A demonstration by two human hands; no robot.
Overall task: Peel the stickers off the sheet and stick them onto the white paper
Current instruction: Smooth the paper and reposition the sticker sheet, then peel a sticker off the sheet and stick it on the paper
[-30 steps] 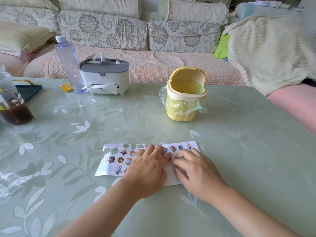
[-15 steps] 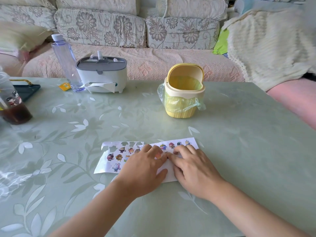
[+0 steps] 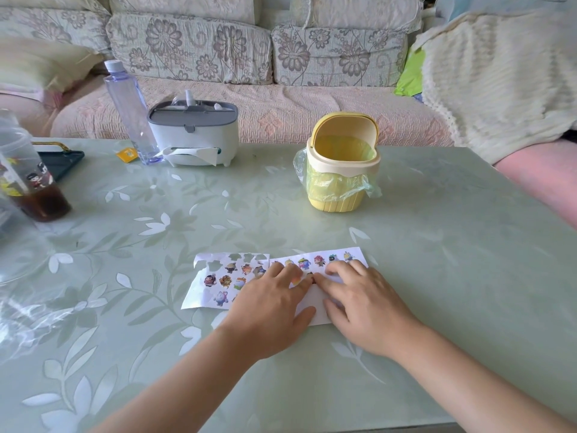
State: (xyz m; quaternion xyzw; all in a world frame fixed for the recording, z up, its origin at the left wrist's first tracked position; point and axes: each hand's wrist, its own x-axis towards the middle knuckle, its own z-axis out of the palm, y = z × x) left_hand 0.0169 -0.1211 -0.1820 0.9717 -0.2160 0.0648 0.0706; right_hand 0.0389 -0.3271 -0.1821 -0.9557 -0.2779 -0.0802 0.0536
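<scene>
Smoothing stage, apparently: left hand (image 3: 271,310) and right hand (image 3: 371,307) flat, fingers straight, touching atop rectangular white paper (image 3: 318,303), right of part-peeled cartoon sticker sheet (image 3: 215,285), near tabletop (image 3: 437,260) side. Advise rubbing centre outward, paper pinned.

glossy leaf-patterned table cover (image 3: 437,260), thin paper sticker sheet (image 3: 215,285), crinkly plastic-lined yellow plastic bin (image 3: 338,195), floral cloth sofa (image 3: 193,48)

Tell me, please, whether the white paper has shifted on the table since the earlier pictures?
No. The white paper keeps its far right corner just on the near side of the same white leaf in the table pattern; only the view shifted.
</scene>
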